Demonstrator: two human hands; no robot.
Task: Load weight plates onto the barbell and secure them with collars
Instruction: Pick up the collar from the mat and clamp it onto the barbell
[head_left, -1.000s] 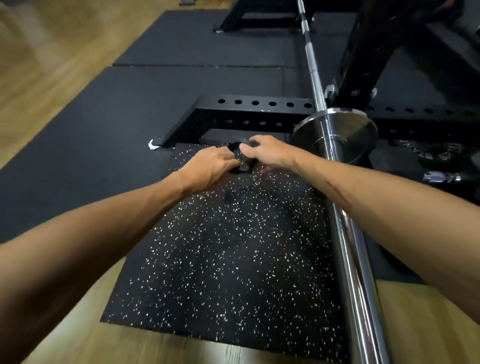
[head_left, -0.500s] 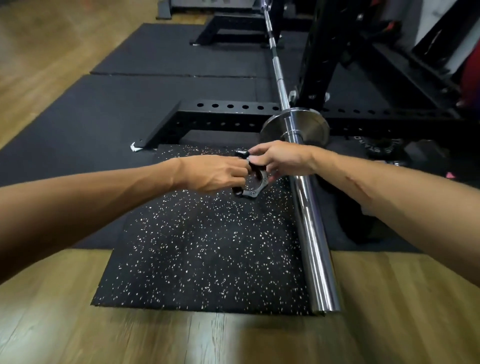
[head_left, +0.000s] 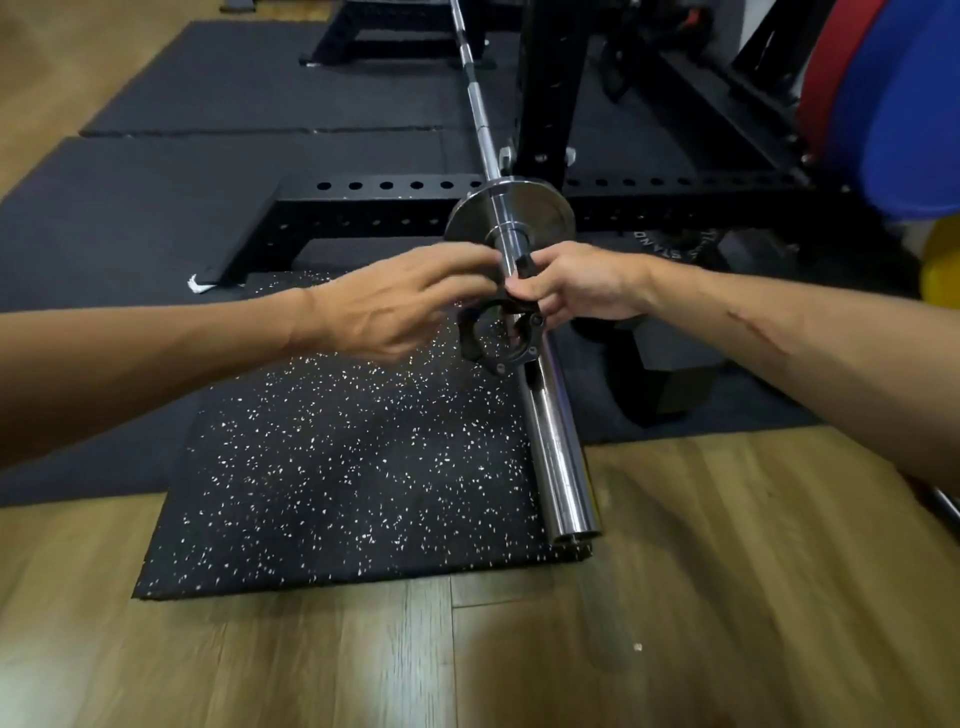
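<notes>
Barbell (head_left: 553, 436): chrome sleeve runs toward me, its open end over the near edge of the speckled mat, the shaft carrying on away through the rack.
Weight plate (head_left: 540, 208): one small silver disc sits on the sleeve, up against the inner shoulder.
Collar (head_left: 498, 338): black clamp ring, held in the air just left of the sleeve and partly in front of it, below the fingers; its opening faces me and it is not around the bar.
Right hand (head_left: 576, 288): fingers curled, pinching the collar's upper part and lever, knuckles right over the sleeve.
Left hand (head_left: 395, 301): blurred, fingers half bent and reaching to the collar's top from the left; whether it really grips the ring I cannot tell.
Speckled mat (head_left: 332, 467): black rubber with white flecks, lying on the wooden floor (head_left: 727, 597) under the sleeve.
Rack (head_left: 545, 78): black upright and a holed base beam stand behind the plate.
Far right: blue (head_left: 904, 104), red (head_left: 826, 88) and yellow (head_left: 943, 265) plates stored at the frame's edge.
Dark mats (head_left: 182, 171): cover the floor beyond.
</notes>
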